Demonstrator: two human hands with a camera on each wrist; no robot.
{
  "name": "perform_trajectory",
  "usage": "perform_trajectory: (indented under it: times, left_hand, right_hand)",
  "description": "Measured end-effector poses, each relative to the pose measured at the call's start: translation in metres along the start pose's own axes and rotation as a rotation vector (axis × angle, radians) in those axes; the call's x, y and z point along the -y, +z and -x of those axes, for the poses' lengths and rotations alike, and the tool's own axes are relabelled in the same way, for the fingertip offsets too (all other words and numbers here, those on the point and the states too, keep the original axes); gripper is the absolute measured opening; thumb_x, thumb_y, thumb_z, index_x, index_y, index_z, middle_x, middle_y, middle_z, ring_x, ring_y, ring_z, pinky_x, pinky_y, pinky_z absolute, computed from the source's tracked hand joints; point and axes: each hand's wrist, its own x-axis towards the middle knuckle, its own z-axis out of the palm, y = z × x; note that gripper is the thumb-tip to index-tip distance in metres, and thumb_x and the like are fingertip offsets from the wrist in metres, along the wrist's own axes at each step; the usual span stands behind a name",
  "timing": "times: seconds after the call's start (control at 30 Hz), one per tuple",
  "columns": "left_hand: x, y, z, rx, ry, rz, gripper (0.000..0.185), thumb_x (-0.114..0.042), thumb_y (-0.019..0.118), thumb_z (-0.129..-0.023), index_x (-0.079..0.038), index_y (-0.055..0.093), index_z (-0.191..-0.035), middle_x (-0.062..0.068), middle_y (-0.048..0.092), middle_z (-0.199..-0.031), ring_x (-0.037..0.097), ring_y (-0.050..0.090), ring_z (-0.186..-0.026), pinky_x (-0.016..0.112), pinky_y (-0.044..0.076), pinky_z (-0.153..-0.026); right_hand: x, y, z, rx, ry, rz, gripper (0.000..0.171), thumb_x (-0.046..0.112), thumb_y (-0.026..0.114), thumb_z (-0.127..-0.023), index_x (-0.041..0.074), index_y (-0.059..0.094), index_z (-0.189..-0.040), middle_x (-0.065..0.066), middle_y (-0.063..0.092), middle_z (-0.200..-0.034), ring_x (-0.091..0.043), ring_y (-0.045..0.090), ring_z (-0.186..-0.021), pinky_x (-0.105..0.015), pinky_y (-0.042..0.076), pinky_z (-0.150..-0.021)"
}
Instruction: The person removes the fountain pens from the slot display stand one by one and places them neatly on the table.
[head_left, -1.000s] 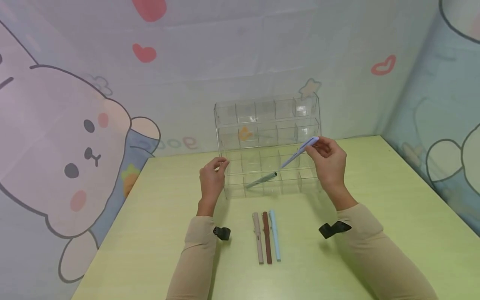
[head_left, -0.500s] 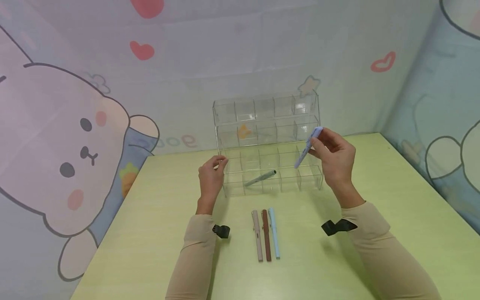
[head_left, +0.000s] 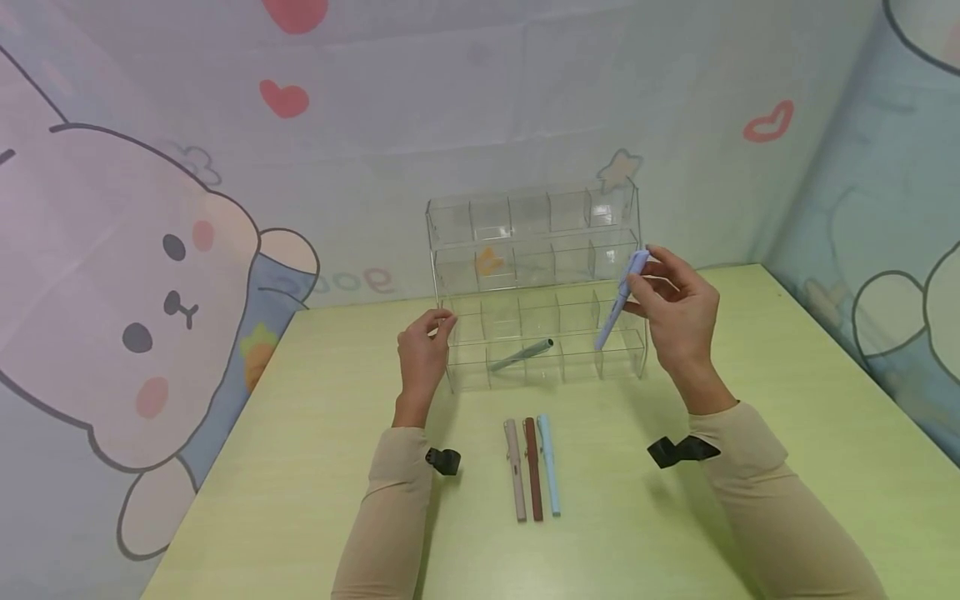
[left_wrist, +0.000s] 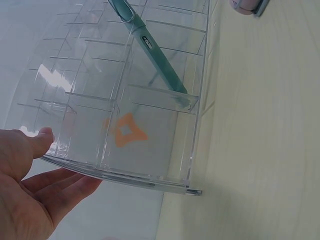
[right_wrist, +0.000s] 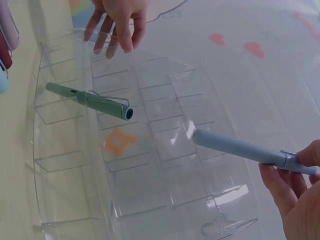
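A clear acrylic pen rack [head_left: 581, 367] with several tiers of compartments stands on the table. My left hand [head_left: 424, 354] holds its left side edge; in the left wrist view the thumb [left_wrist: 42, 142] and fingers [left_wrist: 70, 190] lie on either side of the panel. A green pen [head_left: 522, 356] leans slanted in the bottom tier, cap end toward the right. Near the rack's right end my right hand [head_left: 682, 321] pinches a lavender pen [head_left: 617, 310] by its clip end. Its other end points down over the bottom tier; whether it touches the rack I cannot tell.
A taupe pen [head_left: 516, 475], a dark red pen [head_left: 534, 475] and a light blue pen [head_left: 551, 471] lie side by side on the yellow-green table [head_left: 300, 500] in front of the rack. A printed cloth [head_left: 420, 100] hangs behind.
My right hand has moved to the right and slightly up with the lavender pen, which now stands steeper. The left hand keeps its place at the rack's side.
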Motion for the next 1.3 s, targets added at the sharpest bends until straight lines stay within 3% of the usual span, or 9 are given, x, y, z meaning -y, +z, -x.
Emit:
perform_trajectory:
  times: [0.13,0.37,0.53,0.77,1.0,1.3]
  left_hand:
    - [-0.001,-0.001,0.001,-0.001,-0.002,0.0,0.023,-0.026,0.068,-0.097,-0.006,0.075,-0.104,0.02,0.074,-0.103,0.036,0.074,-0.087,0.047,0.06,-0.071]
    - [-0.002,0.0,0.0,-0.005,-0.001,0.002,0.024,-0.026,0.069,-0.097,-0.004,0.076,-0.104,0.019,0.074,-0.104,0.036,0.073,-0.088,0.047,0.06,-0.071]
    - [-0.002,0.0,-0.001,-0.006,-0.004,0.002,0.024,-0.026,0.069,-0.097,-0.005,0.075,-0.104,0.02,0.073,-0.105,0.035,0.074,-0.087,0.046,0.06,-0.07]
    - [-0.002,-0.001,0.0,-0.003,-0.003,0.007,0.019,-0.022,0.07,-0.096,-0.005,0.075,-0.104,0.02,0.073,-0.106,0.035,0.074,-0.087,0.045,0.06,-0.069]
    - [-0.002,-0.001,0.0,0.006,-0.015,0.005,0.019,-0.023,0.069,-0.097,-0.006,0.075,-0.104,0.02,0.073,-0.105,0.035,0.074,-0.085,0.045,0.06,-0.068]
    - [-0.001,0.0,-0.001,0.005,-0.019,-0.001,0.024,-0.027,0.068,-0.097,-0.005,0.075,-0.105,0.02,0.073,-0.105,0.035,0.074,-0.087,0.047,0.059,-0.069]
  right_hand:
    - [0.0,-0.001,0.0,0.016,-0.003,0.016,0.036,-0.005,0.073,-0.088,0.002,0.07,-0.122,-0.01,0.067,-0.095,-0.016,0.069,-0.075,-0.033,0.058,-0.065]
    - [0.004,-0.002,0.0,0.041,0.022,0.026,0.036,-0.006,0.072,-0.088,-0.004,0.067,-0.123,-0.009,0.067,-0.094,-0.015,0.069,-0.076,-0.033,0.058,-0.062]
    - [0.008,-0.003,-0.001,0.077,0.073,0.057,0.034,-0.004,0.072,-0.089,0.003,0.069,-0.122,-0.008,0.065,-0.095,-0.015,0.069,-0.078,-0.033,0.058,-0.063]
    - [0.014,-0.009,-0.002,0.168,0.154,0.179,0.04,0.001,0.069,-0.093,-0.002,0.059,-0.131,-0.007,0.062,-0.098,-0.011,0.071,-0.085,-0.031,0.058,-0.064]
    - [0.018,-0.012,-0.003,0.234,0.246,0.152,0.039,0.001,0.07,-0.092,0.0,0.059,-0.13,-0.009,0.061,-0.099,-0.013,0.069,-0.085,-0.034,0.059,-0.065]
    - [0.019,-0.014,-0.007,0.464,0.397,0.276,0.045,0.006,0.064,-0.098,-0.005,0.048,-0.139,-0.013,0.057,-0.109,-0.016,0.065,-0.091,-0.039,0.06,-0.072]
